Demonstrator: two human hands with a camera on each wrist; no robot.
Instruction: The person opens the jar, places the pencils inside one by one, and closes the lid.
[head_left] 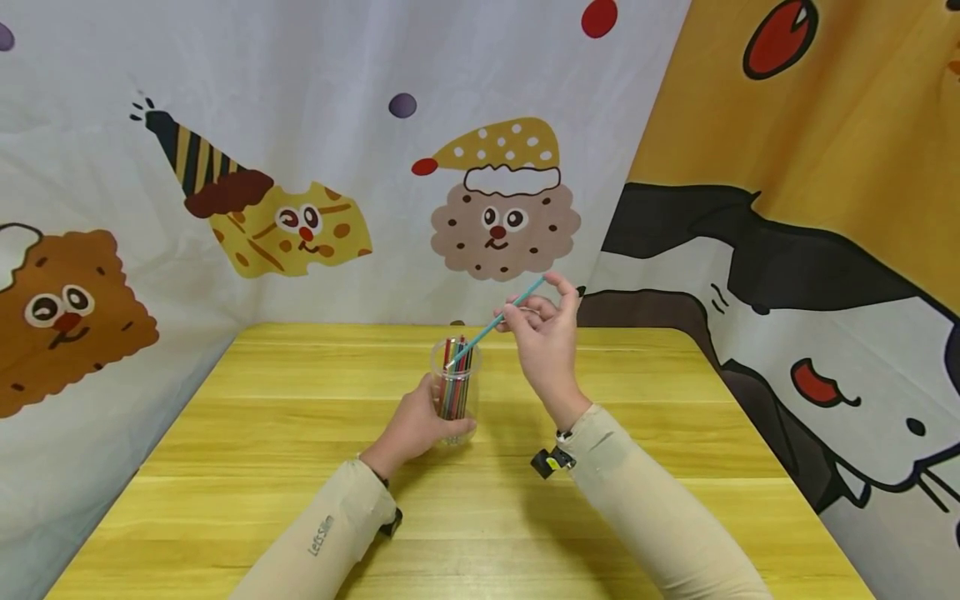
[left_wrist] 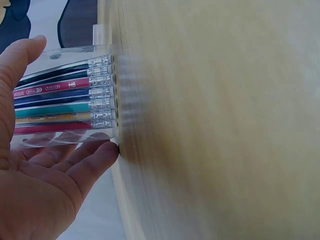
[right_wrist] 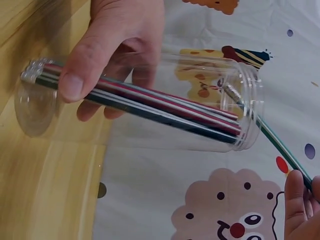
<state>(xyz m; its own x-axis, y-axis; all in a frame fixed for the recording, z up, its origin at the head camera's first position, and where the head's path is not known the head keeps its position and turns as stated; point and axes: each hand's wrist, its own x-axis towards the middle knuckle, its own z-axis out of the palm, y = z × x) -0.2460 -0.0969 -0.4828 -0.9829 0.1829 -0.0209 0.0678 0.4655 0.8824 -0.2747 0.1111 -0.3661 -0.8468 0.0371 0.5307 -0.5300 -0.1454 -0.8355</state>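
Note:
My left hand point(head_left: 412, 427) grips a clear plastic jar point(right_wrist: 175, 140) standing upright on the table, thumb on the near side and fingers around the far side. Inside it several pencils point(head_left: 453, 400) lean together; in the left wrist view their silver ferrules point(left_wrist: 102, 92) point down at the jar's bottom. Between thumb and fingers, my right hand point(head_left: 547, 350) pinches a teal pencil point(head_left: 498, 319) above and right of the jar. This pencil slants, its silver-ferruled end point(right_wrist: 232, 93) just inside the jar's open mouth. The right index finger reaches to the pencil's upper end.
A yellow wood-grain table point(head_left: 285, 500) lies under both hands. Behind it hangs a white cloth point(head_left: 322, 75) printed with cartoon cookies, and an orange, black and white print point(head_left: 840, 275) covers the right side. Each wrist wears a small black camera point(head_left: 553, 461).

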